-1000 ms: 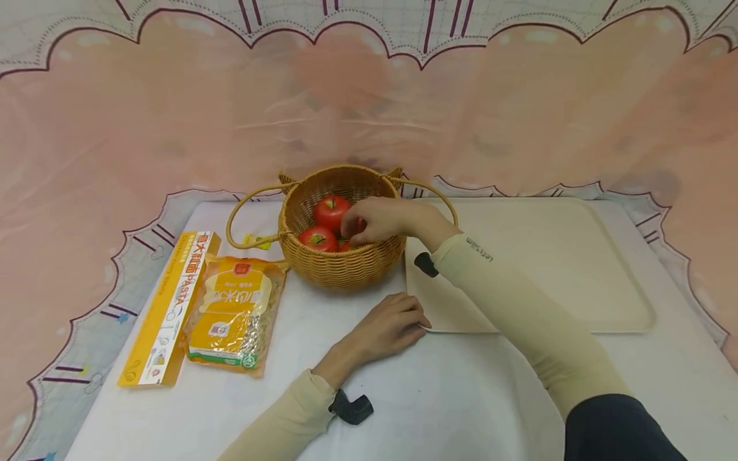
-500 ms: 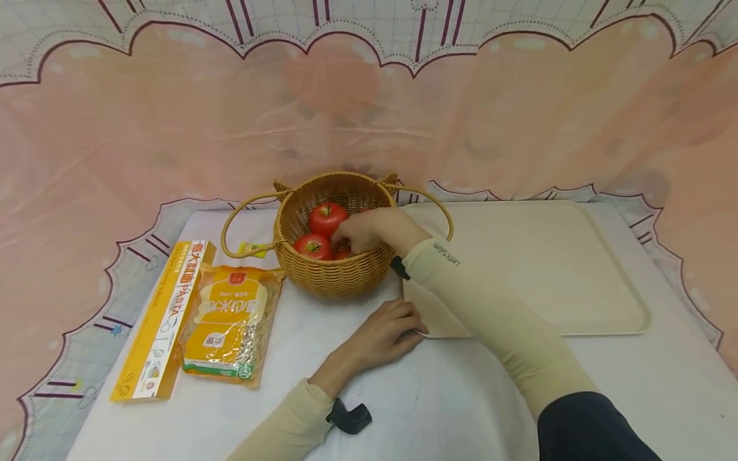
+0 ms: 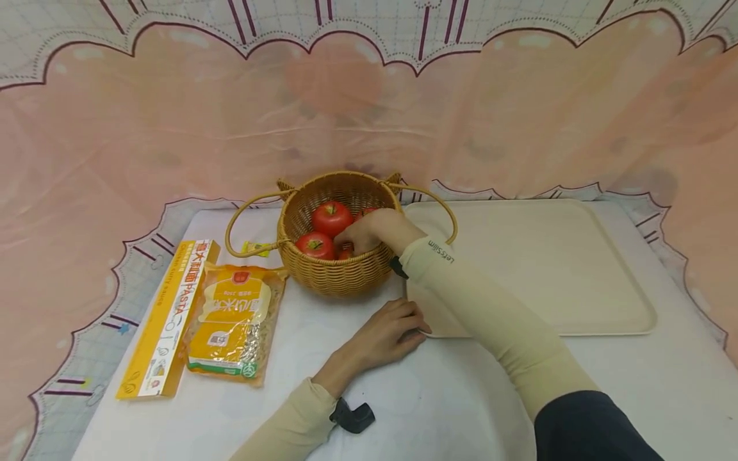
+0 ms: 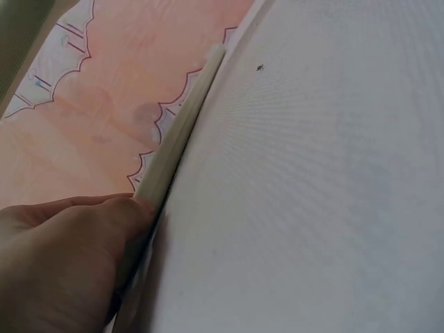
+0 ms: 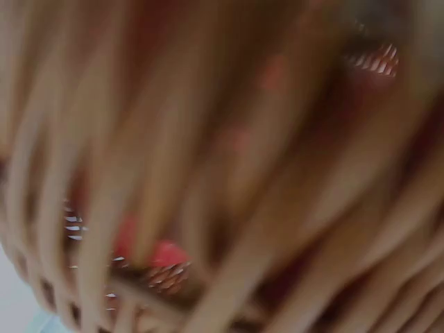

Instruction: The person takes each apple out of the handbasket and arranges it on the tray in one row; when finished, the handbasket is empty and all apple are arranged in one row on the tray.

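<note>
My right hand [image 3: 371, 230] reaches down into a wicker basket [image 3: 337, 278] with its thumb and bent fingers among red apples. One apple [image 3: 332, 218] lies behind the thumb and another [image 3: 315, 245] to its left. A bit of red apple [image 3: 344, 254] shows under the hand; the fingertips are hidden, so I cannot tell whether they grip it. In the right wrist view the basket weave [image 5: 229, 208] fills the picture, with red showing through its gaps. My left hand [image 3: 389, 330] pinches the near left corner of a beige tray [image 3: 536, 269]; the left wrist view shows the thumb on the tray's edge [image 4: 177, 142].
Left of the basket lie a yellow pasta box [image 3: 167, 320] and a bag of grain [image 3: 233, 323]. A small yellow packet [image 3: 255, 248] sits behind the basket's left handle [image 3: 230, 230]. The right handle [image 3: 444, 208] overhangs the tray. A white cloth [image 3: 450, 397] covers the table.
My right hand has sunk deeper into the basket, its wrist shifting left and down, then held nearly still. The left hand has stayed at the tray's corner. The head view has shifted slightly.
</note>
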`<state>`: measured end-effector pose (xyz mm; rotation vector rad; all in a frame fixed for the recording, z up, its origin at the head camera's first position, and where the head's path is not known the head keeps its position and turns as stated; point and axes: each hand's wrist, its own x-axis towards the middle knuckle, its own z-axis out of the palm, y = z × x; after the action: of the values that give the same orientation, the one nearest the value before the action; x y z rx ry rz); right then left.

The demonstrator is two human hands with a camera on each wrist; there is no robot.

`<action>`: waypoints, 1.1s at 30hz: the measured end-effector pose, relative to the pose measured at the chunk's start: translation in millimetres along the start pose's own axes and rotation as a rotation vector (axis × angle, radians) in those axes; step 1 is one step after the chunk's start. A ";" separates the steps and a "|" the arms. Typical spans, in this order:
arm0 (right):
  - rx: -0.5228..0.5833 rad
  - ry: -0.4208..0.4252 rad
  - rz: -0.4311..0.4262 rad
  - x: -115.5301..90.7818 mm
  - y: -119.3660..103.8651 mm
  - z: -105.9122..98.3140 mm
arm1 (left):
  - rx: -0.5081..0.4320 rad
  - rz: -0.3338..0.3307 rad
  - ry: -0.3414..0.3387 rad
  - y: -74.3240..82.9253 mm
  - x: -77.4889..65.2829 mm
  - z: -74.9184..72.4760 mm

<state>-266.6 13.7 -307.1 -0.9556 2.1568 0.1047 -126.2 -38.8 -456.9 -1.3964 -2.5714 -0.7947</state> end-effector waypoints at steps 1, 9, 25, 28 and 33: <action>0.014 -0.009 -0.008 1.4 2.6 0.8 | 0.000 0.003 0.000 0.1 0.2 0.0; 0.040 -0.049 -0.010 6.7 5.1 4.0 | 0.001 0.007 0.018 0.9 -0.5 -1.0; 0.081 -0.013 -0.003 1.5 6.2 2.1 | -0.025 -0.016 0.024 -0.2 1.3 3.7; 0.097 0.001 -0.006 -0.7 6.8 1.0 | -0.034 -0.010 0.029 0.0 0.7 3.2; 0.113 0.085 0.002 -5.3 9.5 0.9 | -0.030 -0.003 0.035 0.1 1.7 1.9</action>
<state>-270.1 24.1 -306.2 -0.9076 2.2155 -0.0575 -126.8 -36.5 -457.9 -1.3751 -2.5466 -0.8542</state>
